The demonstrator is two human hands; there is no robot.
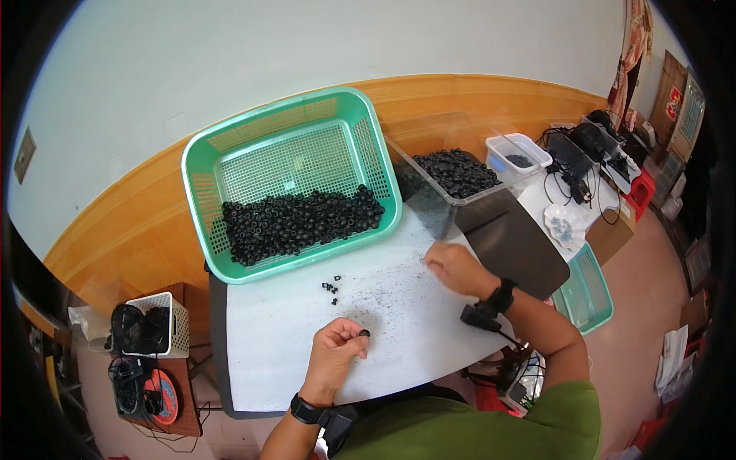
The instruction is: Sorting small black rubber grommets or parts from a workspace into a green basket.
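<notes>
Over at the left, a white basket [179, 330] of black stuff stands on a small side stand, a round orange dish [164, 395] beside it. Next comes the big green basket [280, 161], black rings [299, 226] heaped along its near side. Just below it, a few loose black bits [329, 287] lie on the white sheet [276, 341]. Near them the left hand [337, 346] pinches a small black piece [365, 333] between thumb and fingers. Farther right, the right hand [460, 268] is over the sheet, fingers curled in (whether they grip anything, I can't tell from here). Beyond it sits a clear bin [460, 202] of black pieces, then a white tub [500, 146] and a scalloped white dish [553, 214] holding pale bits.
</notes>
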